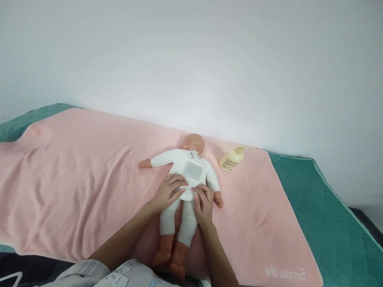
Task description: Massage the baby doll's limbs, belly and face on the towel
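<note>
A baby doll [168, 219] with a white cloth body and brown hands and feet lies stretched out on a pink blanket [119, 174], its head toward the wall. On the doll's torso is a light grey rectangular panel [193, 170]. My left hand [167, 192] rests on the left side of the doll's lower torso, fingers extended. Opposite it, my right hand [203, 204] lies at the right side of the torso, its fingers bent slightly over the white cloth. Neither hand visibly grips anything, and the fingertips lie a little apart.
A pale yellow pump bottle [231, 159] stands to the right of the doll's head. Under the pink blanket, a green quilted cover [328, 219] shows at both sides. A white wall [195, 62] rises behind. Mirrored lettering [285, 273] marks the blanket's front right corner.
</note>
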### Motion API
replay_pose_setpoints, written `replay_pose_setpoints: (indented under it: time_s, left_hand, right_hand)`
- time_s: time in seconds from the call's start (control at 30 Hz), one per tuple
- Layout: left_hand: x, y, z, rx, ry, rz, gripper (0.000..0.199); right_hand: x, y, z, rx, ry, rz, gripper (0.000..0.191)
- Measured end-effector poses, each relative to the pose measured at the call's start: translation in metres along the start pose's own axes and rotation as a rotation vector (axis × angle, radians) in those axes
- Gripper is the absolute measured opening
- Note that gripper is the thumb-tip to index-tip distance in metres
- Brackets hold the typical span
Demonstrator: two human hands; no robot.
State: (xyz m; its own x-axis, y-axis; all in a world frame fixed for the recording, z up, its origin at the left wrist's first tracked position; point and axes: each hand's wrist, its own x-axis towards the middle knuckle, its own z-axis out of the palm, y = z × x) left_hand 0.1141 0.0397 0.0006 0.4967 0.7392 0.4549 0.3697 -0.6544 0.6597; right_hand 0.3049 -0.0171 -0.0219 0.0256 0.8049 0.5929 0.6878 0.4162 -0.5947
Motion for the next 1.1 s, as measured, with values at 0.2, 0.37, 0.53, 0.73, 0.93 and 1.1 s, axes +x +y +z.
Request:
replay_pose_setpoints:
  time_s: [0.2,0.37,0.53,0.73,0.93,1.1]
  left_hand:
    - [0.0023,0.0001,0.0017,0.018,0.025,-0.025,0.030]
    - [0.0053,-0.0022,0.0018,-0.006,-0.009,-0.050,0.028]
    - [0.0031,-0.0034,0.0031,0.015,-0.022,-0.062,0.029]
    - [-0.0005,-0.0027,0.0044,0.002,0.031,-0.039,0.036]
    - [0.0028,-0.0025,0.0066,0.012,-0.016,-0.080,0.036]
    - [0.0079,-0.0015,0.0026,-0.013,-0.028,-0.087,0.032]
  right_hand:
    - [-0.0002,0.0008,0.0008,-0.020,-0.026,0.002,0.035]
    - [0.0042,0.0031,0.0020,-0.029,-0.078,0.036,0.032]
    - [0.0041,0.0035,0.0023,-0.030,-0.076,0.046,0.033]
    - [0.0030,0.0029,0.0026,-0.046,-0.071,0.036,0.041]
    - [0.0031,0.0064,0.0056,-0.063,-0.096,0.072,0.041]
    - [0.0080,0.0050,0.0037,-0.063,-0.103,0.092,0.037]
